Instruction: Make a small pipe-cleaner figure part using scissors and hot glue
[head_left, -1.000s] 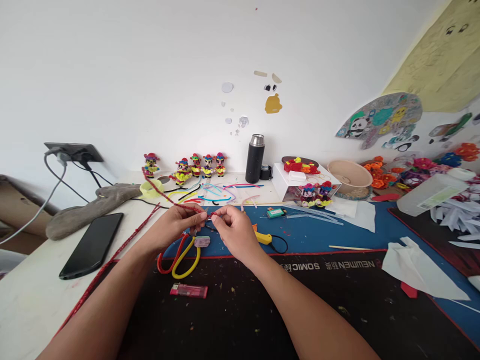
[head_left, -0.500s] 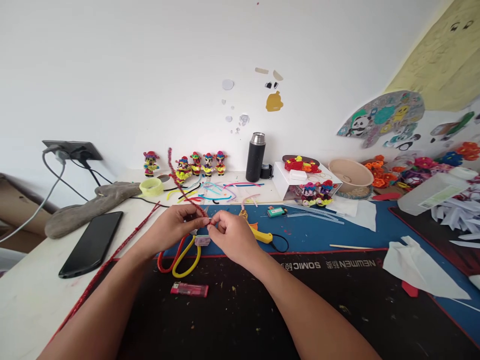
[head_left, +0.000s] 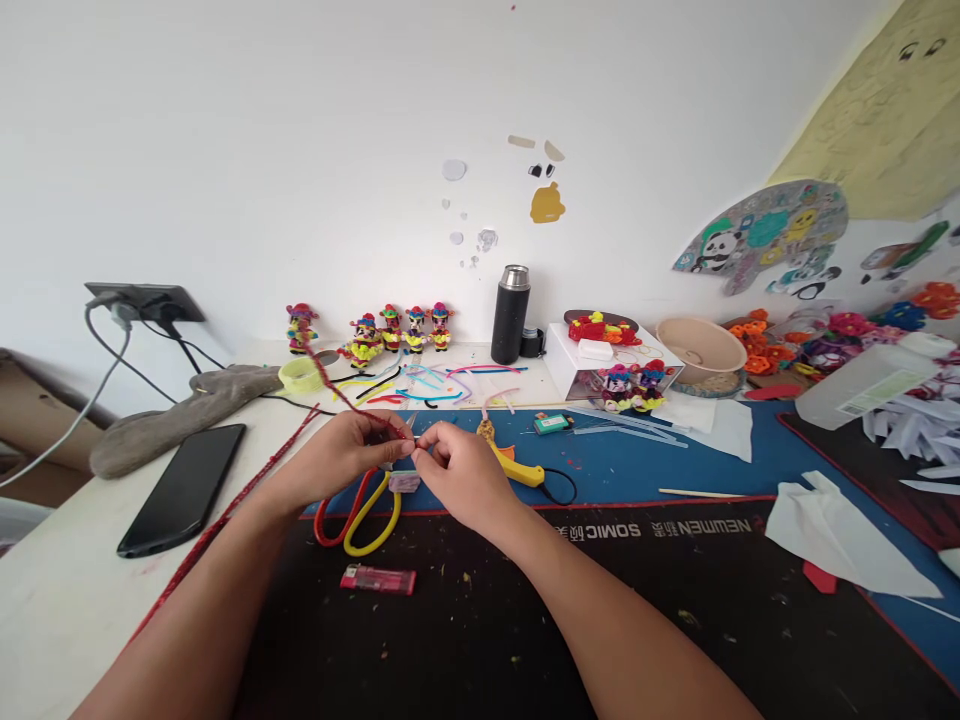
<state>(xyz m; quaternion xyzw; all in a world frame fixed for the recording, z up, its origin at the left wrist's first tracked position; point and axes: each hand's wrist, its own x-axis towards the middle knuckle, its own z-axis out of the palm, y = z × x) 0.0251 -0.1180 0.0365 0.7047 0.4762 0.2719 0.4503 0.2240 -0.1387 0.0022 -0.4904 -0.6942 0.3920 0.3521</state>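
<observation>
A dark red, fuzzy pipe cleaner runs up and to the left from between my fingertips, its free end in front of a small figure. My left hand pinches it near its lower end. Fingertip to fingertip with it, my right hand pinches the tip of the same stem; the exact tip is hidden. Just below my left hand lie scissors with red and yellow handles, their blades partly covered. A pink lighter rests on the black mat, nearer to me. Another long red stem passes beside my left forearm.
Behind my right hand lies a yellow-handled tool. A phone and tape roll are on the left. Several pipe-cleaner figures, a black flask and a white box stand along the wall. Tissue lies right.
The free end of the pipe cleaner has swung left and down, so it slants more. Both hands stay pinched together, shifted very slightly left.
</observation>
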